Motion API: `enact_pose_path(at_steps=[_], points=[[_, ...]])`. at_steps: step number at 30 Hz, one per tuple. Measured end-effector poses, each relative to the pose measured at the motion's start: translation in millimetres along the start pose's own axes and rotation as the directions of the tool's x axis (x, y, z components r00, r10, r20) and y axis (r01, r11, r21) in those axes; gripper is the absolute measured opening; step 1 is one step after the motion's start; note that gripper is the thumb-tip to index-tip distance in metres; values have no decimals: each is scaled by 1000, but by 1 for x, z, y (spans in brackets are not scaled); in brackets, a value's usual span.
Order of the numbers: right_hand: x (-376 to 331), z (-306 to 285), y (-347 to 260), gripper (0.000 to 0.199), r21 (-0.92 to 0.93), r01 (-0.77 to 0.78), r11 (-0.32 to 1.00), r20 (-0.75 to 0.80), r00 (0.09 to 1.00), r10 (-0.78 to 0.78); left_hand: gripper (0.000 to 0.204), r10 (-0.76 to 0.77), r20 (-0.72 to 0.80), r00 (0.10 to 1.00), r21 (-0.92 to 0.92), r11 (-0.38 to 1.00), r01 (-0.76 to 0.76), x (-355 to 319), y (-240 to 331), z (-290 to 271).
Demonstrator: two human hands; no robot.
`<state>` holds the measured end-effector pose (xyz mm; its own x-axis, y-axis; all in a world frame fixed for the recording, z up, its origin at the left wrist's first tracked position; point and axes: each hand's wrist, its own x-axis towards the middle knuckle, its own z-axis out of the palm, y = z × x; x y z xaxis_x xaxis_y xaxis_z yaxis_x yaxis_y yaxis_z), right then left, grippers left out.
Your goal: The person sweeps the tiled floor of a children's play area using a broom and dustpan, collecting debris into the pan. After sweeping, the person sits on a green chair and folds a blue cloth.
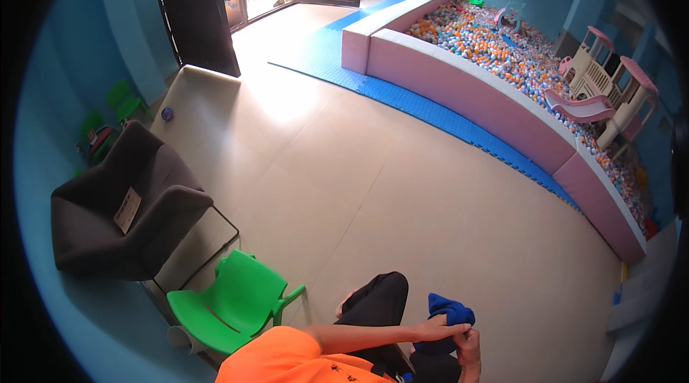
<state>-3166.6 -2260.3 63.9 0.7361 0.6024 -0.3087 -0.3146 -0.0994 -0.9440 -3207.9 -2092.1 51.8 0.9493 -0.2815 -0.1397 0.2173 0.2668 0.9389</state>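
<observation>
A bunched dark-blue cloth (448, 307) sits over my black-trousered lap at the lower right; its exact kind is hard to tell. Reaching across from the left, my left hand (439, 328) lies over the cloth with its fingers closed on it. My right hand (469, 351) is just below, with its bent fingers pinching the cloth's right edge close to the left fingertips. Part of the cloth hangs beneath the left wrist. The folds hide some of my fingers.
A green plastic chair (237, 300) stands close on my left, with a dark grey armchair (136, 203) holding a printed card (128, 211) beyond it. To the right, a pink padded wall (466, 89) bounds a ball pit (495, 45) along blue mats (430, 111). A dark door (197, 17) stands at the back.
</observation>
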Motion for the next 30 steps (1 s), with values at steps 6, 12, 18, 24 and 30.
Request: enact_pose_path(at_steps=[6, 12, 18, 24, 30], points=[[24, 21, -22, 22, -584, -77, 808, 41, 991, 124, 57, -192, -304, 933, -42, 981, 188, -8, -17, -22], [52, 42, -47, 24, -843, 94, 530, 81, 996, -49, 52, -1, -327, 945, -100, 994, -34, -14, -24, -54], [61, 55, -83, 18, -13, 192, 981, -97, 976, -193, 30, -61, -448, 892, -406, 903, -141, -47, 34, -82], [35, 76, -109, 17, -123, 558, 821, -405, 727, -555, 29, 157, -521, 839, -506, 734, -452, -60, 57, -96], [99, 10, -1, 20, 326, 171, 930, -242, 966, -93, 22, -305, -485, 820, -137, 952, 273, 6, 16, -95]])
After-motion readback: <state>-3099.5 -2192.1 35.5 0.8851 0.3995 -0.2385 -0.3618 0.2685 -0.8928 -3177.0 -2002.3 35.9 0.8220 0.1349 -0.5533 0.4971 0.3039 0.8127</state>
